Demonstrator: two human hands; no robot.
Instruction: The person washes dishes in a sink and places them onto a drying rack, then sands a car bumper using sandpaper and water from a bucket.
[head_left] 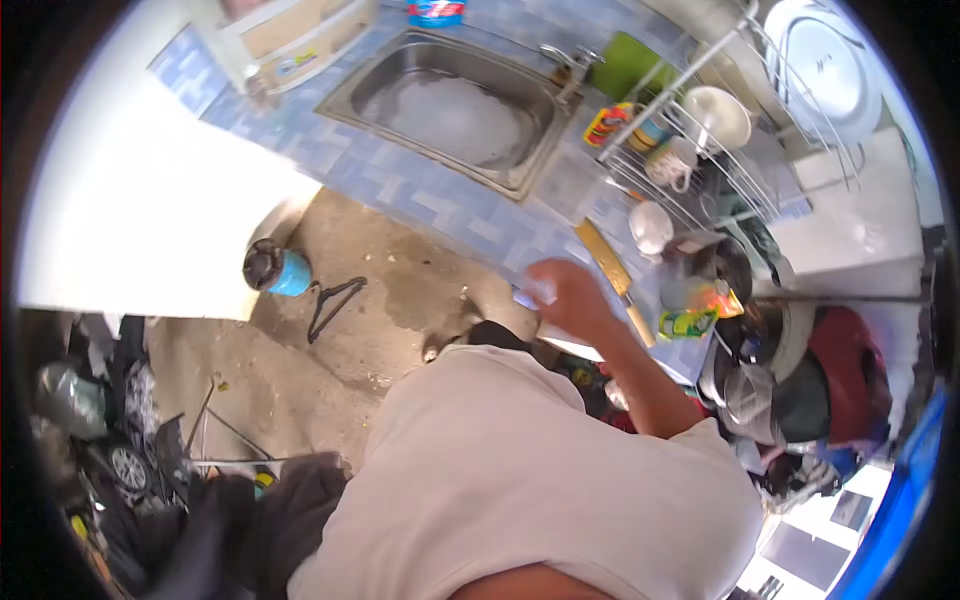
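My right hand (572,300) is over the front edge of the tiled counter (440,225), with its fingers curled. Something pale and partly see-through shows at the fingertips, too blurred to name. Beside the hand, on the counter, lies a long flat yellowish tool (603,256) with a wooden handle, perhaps a knife. Close to that handle is a green packet (687,323), and an orange packet (716,298) sits just behind it. My left hand is out of view.
A steel sink (335,103) holds cloudy, foamy water below a faucet (570,70). To its right stands a wire dish rack (640,120) with mugs and bowls. Pots crowd the right side. On the floor are a blue container (290,273) and a black hanger (335,308).
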